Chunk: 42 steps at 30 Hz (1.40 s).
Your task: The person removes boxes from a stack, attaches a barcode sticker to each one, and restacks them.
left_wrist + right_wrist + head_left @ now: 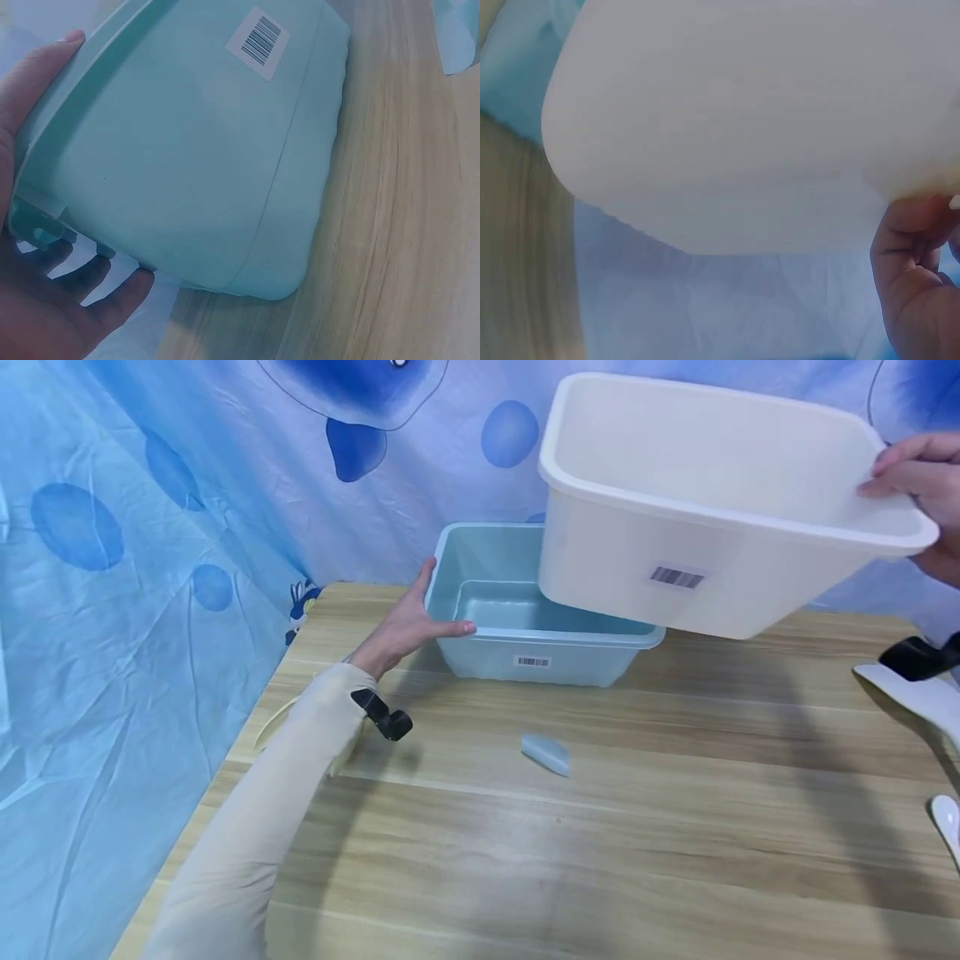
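A pale blue-green plastic bin (487, 662) stands on the wooden table against the backdrop, with a barcode label on its front. At its left end my left hand (405, 625) grips the rim. In the left wrist view the thumb (45, 71) lies along the rim and the curled fingers (120, 300) are at the end wall. Up and to the right, a white plastic bin (637, 556) hangs tilted in the air and hides part of the blue-green one. My right hand (926, 493) pinches the white bin's right rim, thumb and fingers on either side.
On the table (450, 843) lies a small light-blue piece (546, 755) in front of the bins. White utensils lie at the right edge, one a small spoon (947, 818). A pale yellow looped thing (276, 722) sits partly behind the left sleeve. A blue patterned cloth (150, 652) hangs behind.
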Each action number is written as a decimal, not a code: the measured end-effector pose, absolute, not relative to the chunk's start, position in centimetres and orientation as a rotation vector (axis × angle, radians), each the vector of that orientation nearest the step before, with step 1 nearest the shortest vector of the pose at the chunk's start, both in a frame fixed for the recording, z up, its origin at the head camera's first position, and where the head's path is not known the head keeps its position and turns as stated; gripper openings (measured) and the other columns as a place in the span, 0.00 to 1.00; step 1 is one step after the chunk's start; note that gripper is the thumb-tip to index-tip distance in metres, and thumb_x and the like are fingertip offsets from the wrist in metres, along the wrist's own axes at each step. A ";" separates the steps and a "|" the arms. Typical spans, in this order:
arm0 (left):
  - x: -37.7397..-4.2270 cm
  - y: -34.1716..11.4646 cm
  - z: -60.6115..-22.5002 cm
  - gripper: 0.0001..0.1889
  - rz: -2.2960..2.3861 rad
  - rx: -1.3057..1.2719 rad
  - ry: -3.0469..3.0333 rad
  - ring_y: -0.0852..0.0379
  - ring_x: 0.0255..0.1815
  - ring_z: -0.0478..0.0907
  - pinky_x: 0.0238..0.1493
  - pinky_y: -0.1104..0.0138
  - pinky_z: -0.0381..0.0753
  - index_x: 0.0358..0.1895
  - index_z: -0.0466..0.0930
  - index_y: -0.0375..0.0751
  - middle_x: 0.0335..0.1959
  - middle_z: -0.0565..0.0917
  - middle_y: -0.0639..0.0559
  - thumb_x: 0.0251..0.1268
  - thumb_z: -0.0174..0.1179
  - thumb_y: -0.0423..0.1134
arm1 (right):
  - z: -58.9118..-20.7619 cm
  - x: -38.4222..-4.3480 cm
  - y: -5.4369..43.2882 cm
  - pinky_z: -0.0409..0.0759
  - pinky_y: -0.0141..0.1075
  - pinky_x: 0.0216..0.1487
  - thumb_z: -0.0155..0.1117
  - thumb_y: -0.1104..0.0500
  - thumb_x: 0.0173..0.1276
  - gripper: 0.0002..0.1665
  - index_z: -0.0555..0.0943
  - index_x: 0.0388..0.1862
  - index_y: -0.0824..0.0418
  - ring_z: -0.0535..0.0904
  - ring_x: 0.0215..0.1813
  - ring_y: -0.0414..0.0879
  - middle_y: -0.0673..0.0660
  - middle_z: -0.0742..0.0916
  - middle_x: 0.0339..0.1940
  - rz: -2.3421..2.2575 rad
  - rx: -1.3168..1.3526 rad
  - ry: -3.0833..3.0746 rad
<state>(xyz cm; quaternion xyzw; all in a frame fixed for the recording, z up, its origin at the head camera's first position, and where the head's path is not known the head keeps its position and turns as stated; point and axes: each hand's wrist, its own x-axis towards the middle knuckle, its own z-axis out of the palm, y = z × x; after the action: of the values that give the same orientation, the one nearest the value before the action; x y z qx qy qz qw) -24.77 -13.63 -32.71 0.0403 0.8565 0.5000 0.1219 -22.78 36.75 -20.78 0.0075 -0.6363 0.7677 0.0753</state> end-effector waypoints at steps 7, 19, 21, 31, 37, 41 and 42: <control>-24.8 -13.2 -32.7 0.67 1.427 0.133 2.517 0.50 0.80 0.44 0.76 0.47 0.51 0.77 0.29 0.65 0.80 0.42 0.53 0.42 0.77 0.53 | -19.8 -23.3 32.7 0.82 0.22 0.33 0.62 0.68 0.66 0.02 0.81 0.35 0.64 0.81 0.39 0.38 0.49 0.79 0.45 2.122 0.052 -2.155; -24.8 -13.2 -32.7 0.65 1.481 0.200 2.503 0.53 0.80 0.39 0.77 0.45 0.43 0.77 0.31 0.66 0.80 0.43 0.55 0.44 0.77 0.48 | -19.4 -25.0 27.0 0.83 0.26 0.32 0.68 0.65 0.62 0.07 0.82 0.38 0.65 0.74 0.48 0.45 0.49 0.76 0.52 2.187 -0.013 -2.237; -24.8 -13.2 -32.8 0.64 1.517 0.228 2.496 0.54 0.80 0.40 0.77 0.45 0.42 0.77 0.33 0.67 0.80 0.45 0.57 0.44 0.77 0.46 | -19.7 -25.2 26.3 0.83 0.27 0.31 0.68 0.65 0.62 0.06 0.81 0.38 0.65 0.75 0.46 0.46 0.49 0.76 0.52 2.179 0.028 -2.252; -22.6 -12.4 -30.3 0.62 1.550 0.244 2.446 0.53 0.80 0.39 0.77 0.47 0.40 0.78 0.34 0.59 0.80 0.45 0.52 0.48 0.74 0.40 | -22.1 -26.0 25.5 0.82 0.29 0.27 0.64 0.65 0.64 0.05 0.81 0.37 0.66 0.78 0.41 0.46 0.52 0.72 0.61 2.175 0.052 -2.333; -23.8 -12.8 -31.7 0.63 1.558 0.249 2.448 0.53 0.79 0.45 0.76 0.46 0.45 0.77 0.36 0.66 0.79 0.51 0.54 0.44 0.77 0.42 | -23.9 -26.3 25.6 0.81 0.31 0.29 0.62 0.67 0.65 0.03 0.81 0.37 0.65 0.74 0.48 0.47 0.52 0.67 0.68 2.225 -0.028 -2.366; -24.5 -12.9 -32.9 0.62 1.596 0.285 2.456 0.55 0.78 0.48 0.76 0.47 0.46 0.76 0.40 0.72 0.77 0.55 0.56 0.43 0.78 0.43 | -25.0 -26.4 25.4 0.81 0.31 0.30 0.62 0.66 0.65 0.02 0.82 0.35 0.63 0.74 0.51 0.46 0.52 0.66 0.69 2.231 -0.058 -2.388; -24.5 -12.9 -33.0 0.60 1.616 0.304 2.449 0.55 0.77 0.50 0.76 0.48 0.46 0.75 0.42 0.71 0.76 0.58 0.56 0.43 0.78 0.43 | -25.2 -26.4 25.3 0.81 0.31 0.29 0.62 0.66 0.65 0.02 0.82 0.35 0.63 0.76 0.48 0.46 0.53 0.68 0.68 2.228 -0.062 -2.393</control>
<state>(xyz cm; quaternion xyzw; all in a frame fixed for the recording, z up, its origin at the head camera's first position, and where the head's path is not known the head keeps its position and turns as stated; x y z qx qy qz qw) -24.49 -12.89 -33.04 0.1026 0.8264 0.5452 0.0959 -26.44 25.33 -25.23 -0.0189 -0.7302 0.6800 -0.0641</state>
